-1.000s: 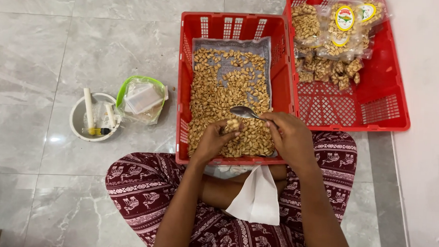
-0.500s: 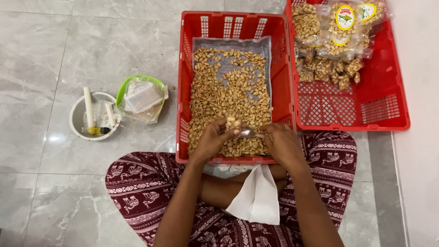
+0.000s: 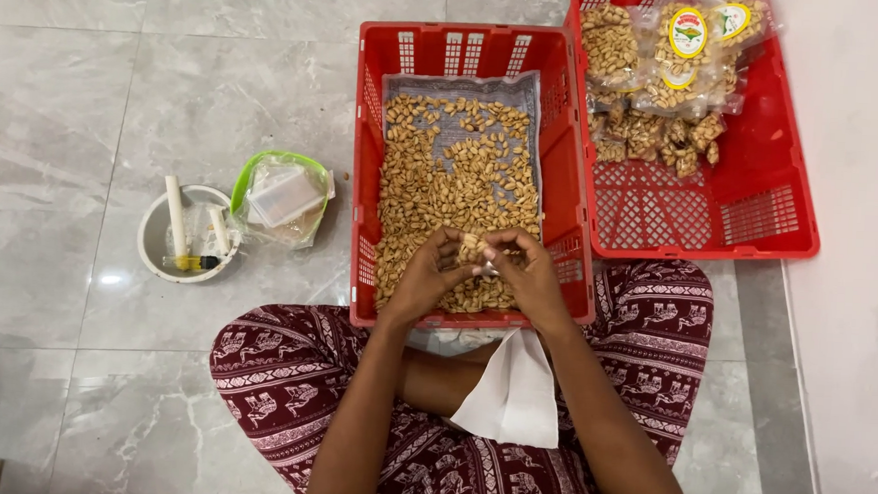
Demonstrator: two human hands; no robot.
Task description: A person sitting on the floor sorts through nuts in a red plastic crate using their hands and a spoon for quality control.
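My left hand (image 3: 425, 276) and right hand (image 3: 530, 272) pinched together on nuts (image 3: 472, 249) over red crate (image 3: 564, 153); spoon hidden.

Home floor workspace: grey marble tiles (image 3: 87, 78); red crates (image 3: 761, 209).

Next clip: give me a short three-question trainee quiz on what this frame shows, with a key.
1. True or false: both hands are over the red crate that holds the loose nuts.
2. Which stands nearest the white bowl? A) green-rimmed container B) packed bags C) white cloth
3. Fill in: the packed bags lie in the ____ crate, on the person's right.

Key:
1. True: the left hand and right hand meet over the red crate of loose nuts, pinching a small clump.
2. A: the green-rimmed container sits beside the white bowl.
3. Second red: the packed bags lie in the second red crate.
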